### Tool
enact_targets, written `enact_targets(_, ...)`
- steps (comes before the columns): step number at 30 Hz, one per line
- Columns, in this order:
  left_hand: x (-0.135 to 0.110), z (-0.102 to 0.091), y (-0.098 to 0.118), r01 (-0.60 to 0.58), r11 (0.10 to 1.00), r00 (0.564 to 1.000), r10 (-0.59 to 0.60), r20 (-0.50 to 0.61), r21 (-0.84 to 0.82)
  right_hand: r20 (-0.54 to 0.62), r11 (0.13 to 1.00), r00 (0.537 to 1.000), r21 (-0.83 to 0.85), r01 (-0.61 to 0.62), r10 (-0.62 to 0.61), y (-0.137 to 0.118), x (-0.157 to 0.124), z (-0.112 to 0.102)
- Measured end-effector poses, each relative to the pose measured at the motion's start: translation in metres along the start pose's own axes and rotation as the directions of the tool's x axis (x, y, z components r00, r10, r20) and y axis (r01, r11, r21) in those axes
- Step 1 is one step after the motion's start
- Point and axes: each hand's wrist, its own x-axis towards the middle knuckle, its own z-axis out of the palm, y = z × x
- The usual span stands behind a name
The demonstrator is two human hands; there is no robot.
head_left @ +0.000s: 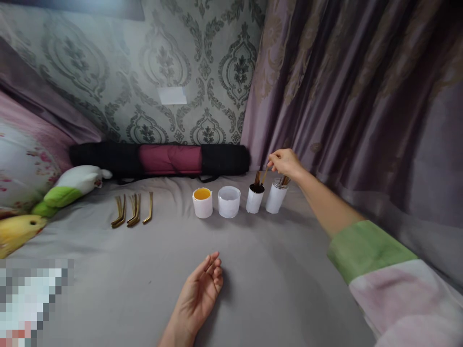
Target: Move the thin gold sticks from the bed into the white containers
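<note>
My right hand [285, 163] reaches far over the grey sheet [275, 279] and pinches the top of a thin gold straw [264, 175] that stands in a white cup with dark contents [254, 198]. Beside it on the right stands a clear jar with a white label [276, 195] holding more sticks. Further left are an empty-looking white cup [229, 201] and a white cup of orange liquid [202, 202]. Several bent gold straws [132, 210] lie flat at the left. My left hand [202, 289] rests on the sheet, palm up, fingers loosely curled, holding nothing.
A black and maroon rolled bag [162, 159] lies along the patterned wall behind the cups. Purple curtains [361, 96] hang on the right. A green and white plush toy [72, 188], a yellow one [16, 231] and a floral pillow [21, 164] sit at the left.
</note>
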Motion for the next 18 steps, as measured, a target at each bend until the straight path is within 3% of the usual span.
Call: enact_targets(18, -0.001, 0.001, -0.002, 0.001, 1.0, 1.0, -0.001, -0.016, 0.005, 0.162, 0.999, 0.986, -0.024, -0.039, 0.043, 0.008, -0.002, 0.018)
